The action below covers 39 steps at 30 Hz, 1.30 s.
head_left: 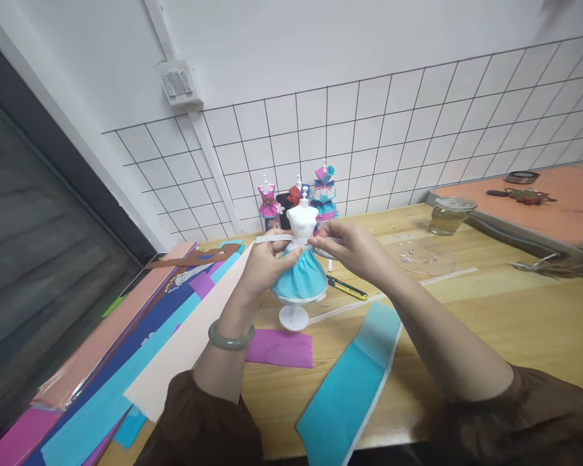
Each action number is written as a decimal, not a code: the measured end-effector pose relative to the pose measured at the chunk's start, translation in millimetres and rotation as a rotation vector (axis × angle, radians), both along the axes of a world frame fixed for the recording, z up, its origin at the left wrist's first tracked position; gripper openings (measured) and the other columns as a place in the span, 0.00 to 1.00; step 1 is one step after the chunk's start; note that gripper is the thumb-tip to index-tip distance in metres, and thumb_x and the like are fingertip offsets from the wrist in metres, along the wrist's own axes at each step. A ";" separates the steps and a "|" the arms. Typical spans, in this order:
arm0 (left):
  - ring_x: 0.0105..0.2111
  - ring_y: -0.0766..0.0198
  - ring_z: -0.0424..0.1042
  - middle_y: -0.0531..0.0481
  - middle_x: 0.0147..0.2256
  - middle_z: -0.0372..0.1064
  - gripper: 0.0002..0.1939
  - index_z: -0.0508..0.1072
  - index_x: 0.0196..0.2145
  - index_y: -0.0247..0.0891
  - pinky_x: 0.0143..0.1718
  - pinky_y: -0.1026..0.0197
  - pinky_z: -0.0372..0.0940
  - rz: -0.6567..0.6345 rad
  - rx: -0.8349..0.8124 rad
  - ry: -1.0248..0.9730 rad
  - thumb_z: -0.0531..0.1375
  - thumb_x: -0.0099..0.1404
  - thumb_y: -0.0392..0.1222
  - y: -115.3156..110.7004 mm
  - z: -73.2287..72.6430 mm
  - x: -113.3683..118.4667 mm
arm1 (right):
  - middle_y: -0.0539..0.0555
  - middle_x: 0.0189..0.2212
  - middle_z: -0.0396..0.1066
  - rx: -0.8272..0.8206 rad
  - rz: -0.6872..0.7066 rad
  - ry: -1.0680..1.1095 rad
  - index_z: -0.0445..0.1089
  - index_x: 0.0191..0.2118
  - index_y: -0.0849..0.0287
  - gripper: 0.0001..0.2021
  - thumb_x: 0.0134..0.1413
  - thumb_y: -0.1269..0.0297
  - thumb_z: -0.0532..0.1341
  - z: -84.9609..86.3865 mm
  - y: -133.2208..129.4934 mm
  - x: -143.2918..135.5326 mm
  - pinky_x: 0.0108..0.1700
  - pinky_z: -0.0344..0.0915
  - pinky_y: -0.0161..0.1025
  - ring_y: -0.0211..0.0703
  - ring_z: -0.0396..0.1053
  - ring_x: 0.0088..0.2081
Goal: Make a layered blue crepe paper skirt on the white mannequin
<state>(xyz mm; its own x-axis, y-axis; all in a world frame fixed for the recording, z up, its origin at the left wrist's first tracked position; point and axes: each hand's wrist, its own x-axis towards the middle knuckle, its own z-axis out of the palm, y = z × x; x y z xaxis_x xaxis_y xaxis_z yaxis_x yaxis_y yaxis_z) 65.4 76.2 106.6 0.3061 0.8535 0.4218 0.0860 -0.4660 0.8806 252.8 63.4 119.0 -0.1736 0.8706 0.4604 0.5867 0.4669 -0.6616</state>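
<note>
A small white mannequin (302,219) on a round stand wears a gathered light-blue skirt (301,277) with a white hem. My left hand (267,262) is closed around the mannequin's waist from the left, thumb on the skirt's top and fingers partly hidden behind. A narrow white strip (274,239) circles the waist, one end sticking out past my left hand. On the right, my right hand (344,244) pinches the strip against the waist with thumb and forefinger. Beyond my right hand's fingers a short white end hangs down.
A yellow-black utility knife (347,287) lies right of the stand. Purple paper (282,348) and a blue piece (352,382) lie in front. Coloured sheets (175,336) are piled left. Several dressed mannequins (323,194) stand behind; a lidded cup (451,217) and a clear dish (420,257) are right.
</note>
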 end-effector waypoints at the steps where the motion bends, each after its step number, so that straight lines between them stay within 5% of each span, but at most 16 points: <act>1: 0.42 0.57 0.72 0.46 0.38 0.74 0.15 0.69 0.39 0.36 0.43 0.57 0.66 0.005 0.005 0.034 0.62 0.55 0.42 0.1 -0.1 -0.4 | 0.50 0.23 0.66 -0.008 0.018 0.004 0.62 0.28 0.59 0.16 0.53 0.49 0.58 -1.1 2.1 1.6 0.27 0.52 0.33 0.37 0.60 0.26; 6: 0.43 0.59 0.72 0.46 0.40 0.73 0.15 0.68 0.41 0.36 0.42 0.59 0.65 0.022 -0.001 0.144 0.61 0.56 0.42 0.3 -1.0 -2.0 | 0.50 0.25 0.66 -0.049 0.086 0.007 0.62 0.28 0.59 0.18 0.50 0.47 0.59 -6.5 10.9 7.8 0.27 0.53 0.33 0.37 0.59 0.26; 13: 0.42 0.60 0.72 0.47 0.39 0.73 0.16 0.65 0.42 0.37 0.40 0.61 0.65 -0.091 -0.083 0.057 0.61 0.56 0.43 2.7 -3.3 -5.3 | 0.48 0.23 0.64 -0.057 0.113 0.047 0.63 0.29 0.58 0.17 0.50 0.48 0.60 -9.3 14.8 7.1 0.26 0.52 0.33 0.36 0.57 0.25; 27: 0.44 0.60 0.68 0.45 0.45 0.66 0.13 0.67 0.40 0.37 0.42 0.59 0.65 -0.112 -0.009 0.167 0.61 0.57 0.42 6.6 -7.3 -9.6 | 0.53 0.34 0.71 -0.131 0.314 0.071 0.69 0.41 0.58 0.19 0.49 0.49 0.61 -9.3 15.2 5.5 0.34 0.61 0.37 0.44 0.66 0.35; 33: 0.43 0.59 0.69 0.43 0.45 0.66 0.18 0.65 0.43 0.36 0.41 0.58 0.65 -0.135 -0.108 0.064 0.62 0.56 0.43 10.0 -11.1 -8.8 | 0.51 0.26 0.67 -0.158 0.224 -0.001 0.70 0.33 0.61 0.19 0.49 0.47 0.59 -11.4 16.7 5.3 0.29 0.56 0.35 0.40 0.62 0.29; 39: 0.40 0.62 0.68 0.48 0.40 0.68 0.14 0.67 0.40 0.36 0.40 0.61 0.62 -0.016 -0.007 0.121 0.59 0.59 0.46 14.2 -12.2 -12.5 | 0.50 0.24 0.64 -0.147 0.142 -0.009 0.70 0.31 0.60 0.20 0.47 0.45 0.59 -16.2 20.7 2.5 0.28 0.55 0.35 0.38 0.59 0.26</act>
